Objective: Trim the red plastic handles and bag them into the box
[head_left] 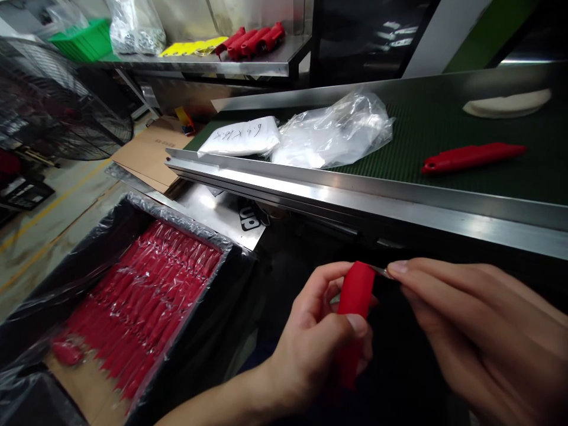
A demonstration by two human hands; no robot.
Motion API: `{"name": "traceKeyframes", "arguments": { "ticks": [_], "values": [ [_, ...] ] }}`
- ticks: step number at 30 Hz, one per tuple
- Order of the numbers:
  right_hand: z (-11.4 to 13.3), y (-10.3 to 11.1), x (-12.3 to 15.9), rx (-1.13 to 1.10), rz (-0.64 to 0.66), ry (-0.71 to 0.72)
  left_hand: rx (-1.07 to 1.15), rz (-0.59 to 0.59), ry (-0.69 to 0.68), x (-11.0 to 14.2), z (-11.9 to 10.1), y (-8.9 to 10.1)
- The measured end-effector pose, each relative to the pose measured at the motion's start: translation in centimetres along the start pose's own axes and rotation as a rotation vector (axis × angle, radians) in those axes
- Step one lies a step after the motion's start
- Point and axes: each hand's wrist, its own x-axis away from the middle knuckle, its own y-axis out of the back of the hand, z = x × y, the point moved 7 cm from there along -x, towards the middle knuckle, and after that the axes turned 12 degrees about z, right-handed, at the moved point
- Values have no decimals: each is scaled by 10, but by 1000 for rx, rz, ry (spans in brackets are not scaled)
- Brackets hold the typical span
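My left hand [306,340] is wrapped round a long red plastic part [356,290], its flat end turned up and away from me. The thumb lies across the part's near face. Between the thumb and fingers of my right hand [474,325] is a thin metal blade [380,271], whose tip meets the upper right edge of the red part. Most of the blade is hidden by the fingers. Beyond my hands, another red part [473,158] lies on the green conveyor belt [412,133].
A lined box [213,242] at the left holds rows of bagged red parts [146,296]. On the belt are a white pack [242,136], clear plastic bags [332,133] and a pale curved piece [508,105]. The belt's metal rail [355,189] runs before me; a fan [57,100] stands left.
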Motion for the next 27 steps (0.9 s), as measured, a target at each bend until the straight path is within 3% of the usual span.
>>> {"name": "traceKeyframes", "arguments": {
  "ticks": [8,14,20,27],
  "values": [
    [1,0,4,8,6,-1,-26,-69,36,2,-1,3],
    [-1,1,5,73,20,191,26,-89,46,1,0,2],
    [4,-7,10,58,52,29,58,-47,4,-4,-4,1],
    [17,-14,18,62,90,73,27,-79,40,-7,-12,-1]
  ]
}}
